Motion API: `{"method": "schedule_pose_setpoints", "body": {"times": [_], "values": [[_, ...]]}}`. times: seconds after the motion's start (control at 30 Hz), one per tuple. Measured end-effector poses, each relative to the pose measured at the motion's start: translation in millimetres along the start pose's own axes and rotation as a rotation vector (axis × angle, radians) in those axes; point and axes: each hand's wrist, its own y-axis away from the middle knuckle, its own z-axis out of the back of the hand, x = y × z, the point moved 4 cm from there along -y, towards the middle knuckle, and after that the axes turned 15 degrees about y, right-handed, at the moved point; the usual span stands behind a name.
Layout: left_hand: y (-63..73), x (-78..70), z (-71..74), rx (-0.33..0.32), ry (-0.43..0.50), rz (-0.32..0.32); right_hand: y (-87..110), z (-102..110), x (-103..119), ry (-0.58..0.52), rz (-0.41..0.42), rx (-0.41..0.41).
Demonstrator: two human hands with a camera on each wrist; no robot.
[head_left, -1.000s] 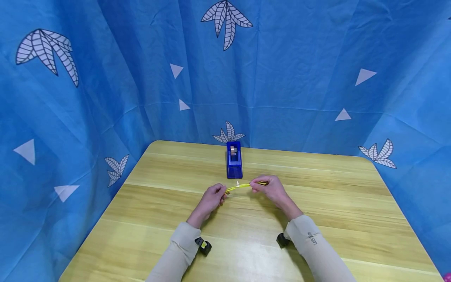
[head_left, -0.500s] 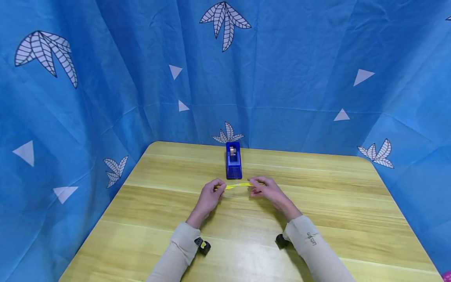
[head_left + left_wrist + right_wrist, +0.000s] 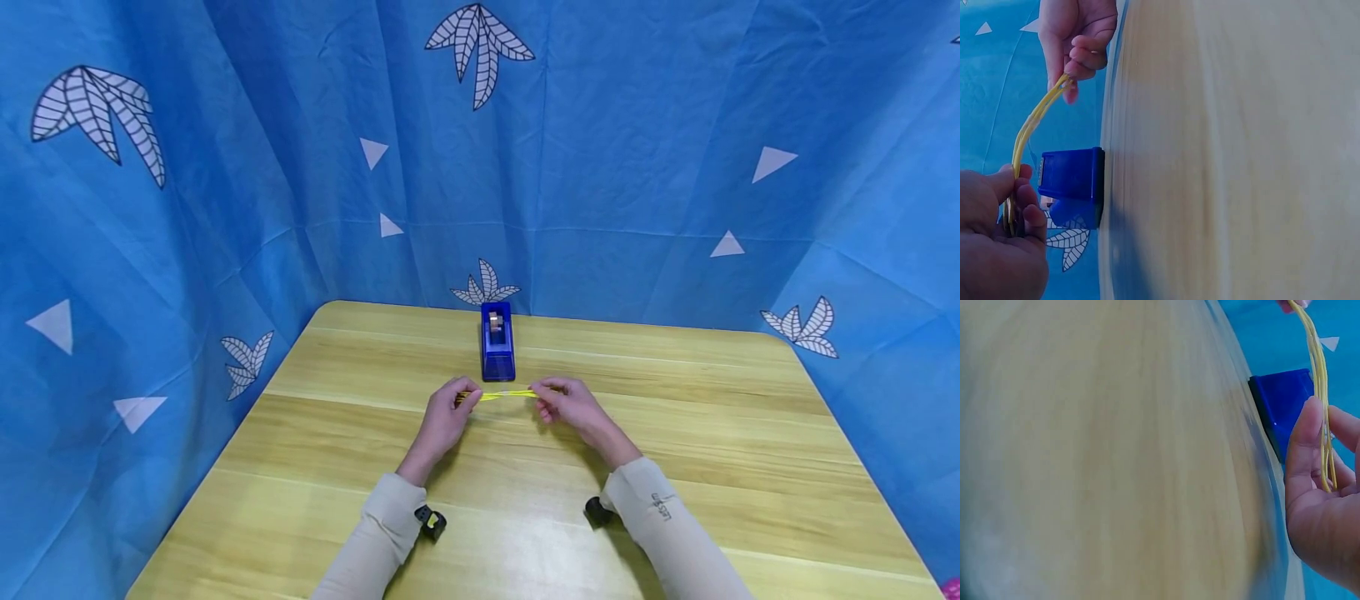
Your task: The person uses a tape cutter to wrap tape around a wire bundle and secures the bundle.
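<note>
Head view: the left hand [image 3: 442, 419] and right hand [image 3: 576, 410] pinch the yellow cords [image 3: 1035, 117] from either side, a blue dispenser [image 3: 498, 365] just beyond on the table [image 3: 525, 517].

Pale beige fabric left sleeve [image 3: 367, 537], matching right sleeve [image 3: 693, 546] — dark slanted lettering [image 3: 661, 506] marks the latter. Small black boxy left-wrist device [image 3: 432, 527] shows a yellowish patch; black right-wrist device [image 3: 597, 512] looks rounded — left hand [image 3: 442, 417], right hand [image 3: 573, 406] bare.
</note>
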Motion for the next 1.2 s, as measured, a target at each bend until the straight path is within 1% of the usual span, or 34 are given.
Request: {"method": "schedule_pose_setpoints", "body": {"times": [0.13,0.17,0.2,0.27,0.4,0.43,0.5,0.67,0.8,0.87,1.0,1.07,1.13,1.2], "values": [[0.3,1.6,-0.1,-0.003,-0.011,0.029,0.7,1.8,3.3,-0.007,0.050,-0.022],[0.2,2.2,-0.3,-0.009,-0.015,0.043,1.2,2.3,4.4,-0.001,0.061,-0.030],[0.6,3.2,-0.6,-0.018,0.003,0.074,1.5,2.6,5.3,0.008,0.071,-0.038],[1.4,5.8,-1.9,-0.043,0.070,0.151,1.4,3.1,6.6,0.024,0.091,-0.053],[4.0,11.4,-5.9,-0.101,0.250,0.299,1.4,3.3,7.6,0.078,0.127,-0.083],[4.3,11.9,-6.8,-0.111,0.277,0.318,1.5,3.2,7.8,0.094,0.137,-0.089],[4.3,12.7,-7.9,-0.120,0.301,0.343,1.8,3.3,8.2,0.123,0.143,-0.106],[2.5,16.1,-10.1,-0.119,0.326,0.372,3.0,3.8,10.0,0.152,0.152,-0.137],[0.9,19.5,-13.4,-0.101,0.371,0.392,3.7,4.1,11.9,0.164,0.168,-0.141],[0.7,19.8,-14.6,-0.099,0.372,0.398,3.8,4.1,12.5,0.165,0.172,-0.139],[0.0,16.7,-15.0,-0.117,0.331,0.372,2.9,4.3,11.4,0.161,0.173,-0.131],[-0.7,14.6,-14.5,-0.128,0.309,0.350,1.6,4.1,9.5,0.134,0.162,-0.119],[-1.6,13.0,-14.1,-0.129,0.287,0.322,0.2,3.4,7.2,0.097,0.142,-0.093],[-2.2,11.5,-13.7,-0.124,0.267,0.288,-0.8,2.3,4.8,0.053,0.098,-0.070]]}}
